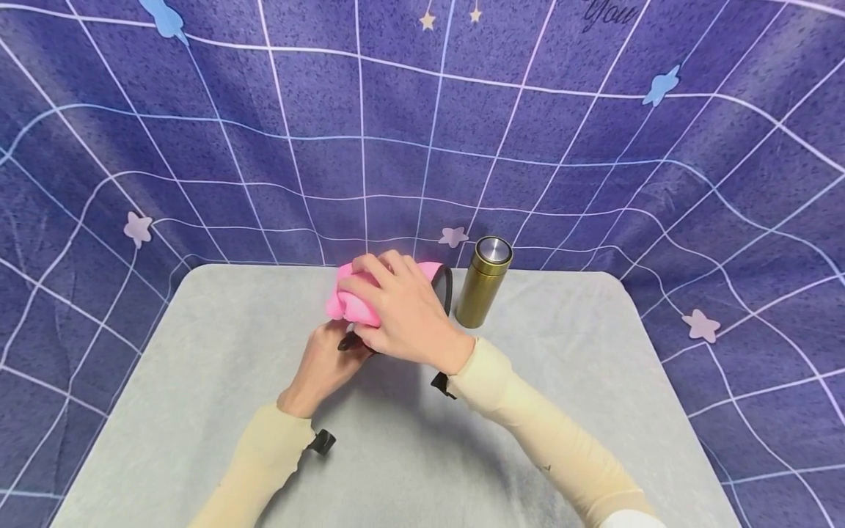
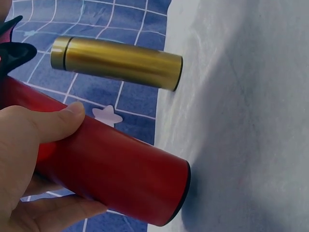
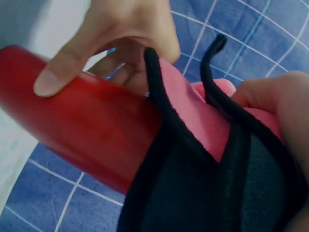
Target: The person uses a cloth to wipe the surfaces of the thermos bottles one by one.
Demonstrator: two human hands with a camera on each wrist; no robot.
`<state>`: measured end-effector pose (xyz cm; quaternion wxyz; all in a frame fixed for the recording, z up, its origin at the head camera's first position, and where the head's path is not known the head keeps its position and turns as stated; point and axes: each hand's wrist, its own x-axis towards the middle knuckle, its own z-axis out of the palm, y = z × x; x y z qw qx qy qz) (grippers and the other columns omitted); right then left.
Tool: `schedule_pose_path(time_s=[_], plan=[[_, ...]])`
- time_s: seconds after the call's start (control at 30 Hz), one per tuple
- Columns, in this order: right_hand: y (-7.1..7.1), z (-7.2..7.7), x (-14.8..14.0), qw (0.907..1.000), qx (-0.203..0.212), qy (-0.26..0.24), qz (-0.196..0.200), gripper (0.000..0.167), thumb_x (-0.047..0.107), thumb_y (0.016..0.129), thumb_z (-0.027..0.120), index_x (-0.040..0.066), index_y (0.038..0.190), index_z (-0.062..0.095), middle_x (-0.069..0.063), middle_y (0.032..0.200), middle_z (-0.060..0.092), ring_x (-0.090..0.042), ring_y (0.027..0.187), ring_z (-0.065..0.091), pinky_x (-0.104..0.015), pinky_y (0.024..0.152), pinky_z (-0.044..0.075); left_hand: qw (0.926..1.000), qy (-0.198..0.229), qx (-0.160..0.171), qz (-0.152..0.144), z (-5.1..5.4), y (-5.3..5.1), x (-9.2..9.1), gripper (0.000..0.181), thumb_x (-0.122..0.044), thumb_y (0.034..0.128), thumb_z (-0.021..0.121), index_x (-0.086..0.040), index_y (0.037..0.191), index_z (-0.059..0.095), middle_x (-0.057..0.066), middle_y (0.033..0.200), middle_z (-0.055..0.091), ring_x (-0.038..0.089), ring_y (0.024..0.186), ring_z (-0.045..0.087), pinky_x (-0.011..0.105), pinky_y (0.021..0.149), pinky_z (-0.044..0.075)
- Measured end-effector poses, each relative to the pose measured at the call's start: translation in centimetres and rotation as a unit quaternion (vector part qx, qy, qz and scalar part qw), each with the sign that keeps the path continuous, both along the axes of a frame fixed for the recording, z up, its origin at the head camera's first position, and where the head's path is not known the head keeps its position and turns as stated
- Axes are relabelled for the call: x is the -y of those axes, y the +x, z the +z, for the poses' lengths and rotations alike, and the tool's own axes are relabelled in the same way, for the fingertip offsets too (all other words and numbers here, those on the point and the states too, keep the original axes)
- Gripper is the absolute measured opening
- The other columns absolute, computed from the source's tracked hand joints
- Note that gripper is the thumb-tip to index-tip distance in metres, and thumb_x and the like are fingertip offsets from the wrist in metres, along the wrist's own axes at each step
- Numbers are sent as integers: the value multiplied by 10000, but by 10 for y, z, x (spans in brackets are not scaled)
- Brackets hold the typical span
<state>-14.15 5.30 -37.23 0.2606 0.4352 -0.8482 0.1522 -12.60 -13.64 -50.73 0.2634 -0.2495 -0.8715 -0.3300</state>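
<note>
My left hand point(image 1: 328, 368) grips a red bottle point(image 2: 128, 166), thumb on the near side and fingers curled behind it. A soft pink plush cover point(image 1: 359, 311) with dark lining and black trim surrounds the bottle's upper end; its exact kind cannot be told. From above, my right hand point(image 1: 411, 312) holds the cover with bent fingers. In the right wrist view, the cover's dark lining point(image 3: 193, 188) lies open against the red side. The bottle's base is close to the table, and I cannot tell whether it touches. In the head view, the hands and cover hide the bottle.
A gold bottle point(image 1: 480, 292) with a silver-topped lid stands upright just right of the cover, near the table's back edge. Grey-white cloth covers the table point(image 1: 396, 469). A blue gridded curtain point(image 1: 396, 161) with stars hangs behind and along both sides.
</note>
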Motion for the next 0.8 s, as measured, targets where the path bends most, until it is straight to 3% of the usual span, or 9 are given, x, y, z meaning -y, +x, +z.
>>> schedule_pose_path(time_s=[0.23, 0.43, 0.63, 0.8], plan=[[-8, 6, -4, 9961, 873, -27, -116, 402, 351, 817, 844, 245, 1199, 777, 3, 1249, 650, -219, 1100, 532, -355, 927, 458, 9996, -230, -136, -12, -1, 1, 3, 206, 94, 704, 748, -58, 756, 619, 8, 639, 526, 189, 566, 489, 360, 491, 462], [-15, 5, -11, 9811, 1822, -628, -171, 407, 310, 832, 814, 265, 1235, 783, 34, 1223, 660, -178, 1105, 521, -331, 925, 452, 9988, -446, -188, -44, 0, 1, 4, 270, 112, 657, 738, -81, 682, 551, -3, 614, 445, 176, 570, 424, 367, 491, 425], [-20, 0, -15, 9664, 2301, -1145, -21, 417, 309, 871, 792, 256, 1283, 763, 29, 1235, 659, -187, 1160, 522, -352, 931, 461, 9994, -268, 218, 7, 4, 2, 5, 227, 89, 665, 800, -43, 760, 643, 7, 623, 501, 178, 588, 460, 389, 507, 444], [-24, -2, -18, 9449, 2917, -1488, 41, 434, 307, 882, 783, 230, 1307, 740, 34, 1265, 662, -169, 1206, 523, -365, 923, 475, 9982, -150, 572, 138, 4, 4, 5, 249, 12, 697, 880, -9, 840, 677, 36, 653, 586, 234, 605, 581, 443, 541, 520]])
